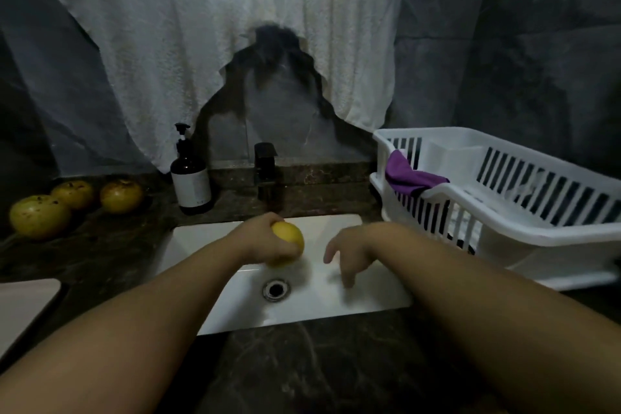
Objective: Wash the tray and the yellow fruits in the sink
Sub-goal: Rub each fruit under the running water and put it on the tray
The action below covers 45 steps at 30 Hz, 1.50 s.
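My left hand (260,242) grips a yellow fruit (289,242) over the white sink (369,299), just below the dark faucet (265,171). To its right my right hand (349,254) hangs over the basin with fingers loosely spread downward, holding nothing. Three more yellow fruits with brown spots lie on the dark counter at the left: one at the front (39,216), one behind it (73,193) and one further right (121,195). A pale tray (23,306) shows its corner at the left edge.
A brown soap pump bottle (191,178) stands left of the faucet. A white dish rack (504,205) with a purple cloth (411,178) over its rim sits right of the sink. The drain (276,289) is in the basin's middle. A white curtain (218,44) hangs behind.
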Available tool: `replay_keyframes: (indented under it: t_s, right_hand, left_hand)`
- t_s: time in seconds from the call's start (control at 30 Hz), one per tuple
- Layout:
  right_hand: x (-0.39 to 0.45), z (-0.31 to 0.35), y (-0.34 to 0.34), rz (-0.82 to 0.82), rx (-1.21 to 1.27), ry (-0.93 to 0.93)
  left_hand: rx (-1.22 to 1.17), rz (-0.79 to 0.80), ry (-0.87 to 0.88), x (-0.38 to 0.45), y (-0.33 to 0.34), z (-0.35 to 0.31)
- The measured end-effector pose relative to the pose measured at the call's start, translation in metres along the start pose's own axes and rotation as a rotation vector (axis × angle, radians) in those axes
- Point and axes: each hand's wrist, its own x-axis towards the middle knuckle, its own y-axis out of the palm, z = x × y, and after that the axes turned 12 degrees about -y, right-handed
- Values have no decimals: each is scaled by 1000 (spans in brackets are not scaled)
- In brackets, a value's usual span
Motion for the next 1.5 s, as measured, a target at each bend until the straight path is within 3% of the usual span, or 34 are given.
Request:
replay_keyframes:
  t_s: [0.03, 0.1, 0.13, 0.2, 0.23, 0.37, 0.43, 0.5, 0.63, 0.7, 0.8, 0.97, 1.1, 1.2, 1.27, 1.4, 1.5]
  right_hand:
    - [-1, 3, 0, -50, 10, -18]
    - [-6, 7, -3, -320, -43, -51]
    - [-7, 8, -5, -333, -81, -40]
    - [-13, 10, -12, -158, -117, 21]
    - [-18, 9, -17, -147, -130, 34]
    - [-38, 0, -54, -564, -385, 84]
    - [-43, -11, -66, -521, -504, 307]
    - [-46, -25, -70, -389, -444, 522]
    - [-38, -57, -67, -272, -283, 629]
    - [-35, -64, -72, -304, -195, 645]
    - [-39, -64, -92, -485, -91, 677]
    - [-58, -53, -122, -923, -33, 475]
    - [-63, -28, -139, -1201, 228, 202]
    - [-51, 1, -125, -1217, 479, -25]
    - [-33, 18, -106, -1172, 824, -197]
    - [-3, 37, -62, -1093, 1410, -305]
    - [13, 39, -32, -1022, 1510, -372]
  left_hand:
    - [28, -23, 14, -3, 2, -1]
    - [61, -25, 37, -7, 5, -3]
    - [8, -19, 35, -10, 5, -4]
    - [-72, -62, 59, -13, 3, -10]
    - [-78, -87, 78, -15, 1, -13]
    - [-356, -106, 109, -17, -9, -25]
    - [-519, -91, 112, -18, -12, -31]
    - [-649, -66, 106, -22, -11, -37]
    - [-863, 41, 128, -24, -9, -43]
    - [-917, 94, 142, -26, -10, -45]
    - [-996, 148, 133, -24, -12, -47]
    - [-1180, 201, 90, -22, -20, -50]
    - [-1407, 262, 80, -30, -32, -61]
    - [-1573, 323, 81, -32, -35, -63]
    - [-1640, 386, 59, -32, -32, -58]
    - [-1737, 439, -8, -25, -15, -36]
    - [-1775, 465, -77, -16, -1, -20]
